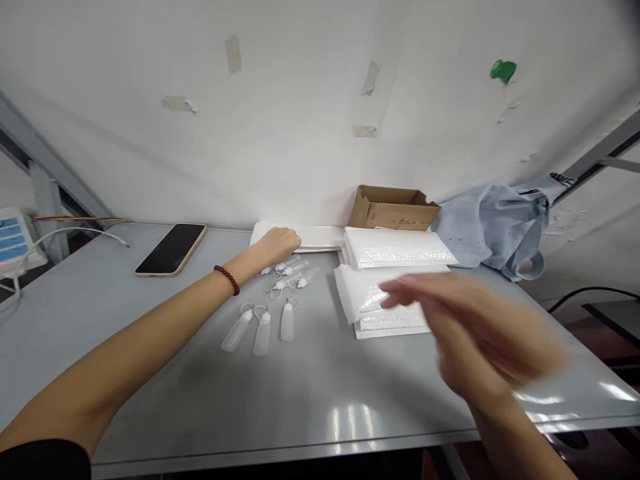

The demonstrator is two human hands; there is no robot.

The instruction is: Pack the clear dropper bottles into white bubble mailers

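Observation:
My left hand (275,245) is closed with the knuckles up, just above the far group of small plastic squeeze bottles (293,277). Its fingertips are hidden, so what they hold, if anything, does not show. Three more translucent squeeze bottles (263,333), with white caps on loops, lie in a row nearer the table's front. My right hand (480,327) is blurred by motion, its fingers stretched out and apart from the thumb, with nothing visible in it. It hovers in front of a stack of white bubble mailers (393,325).
Behind my left hand lies another white mailer pile (323,238). An open cardboard box (400,215) stands against the wall, beside a bundled light-blue cloth (490,227). A phone (173,250) lies at the left, near a white cable (75,230) and power strip (15,241).

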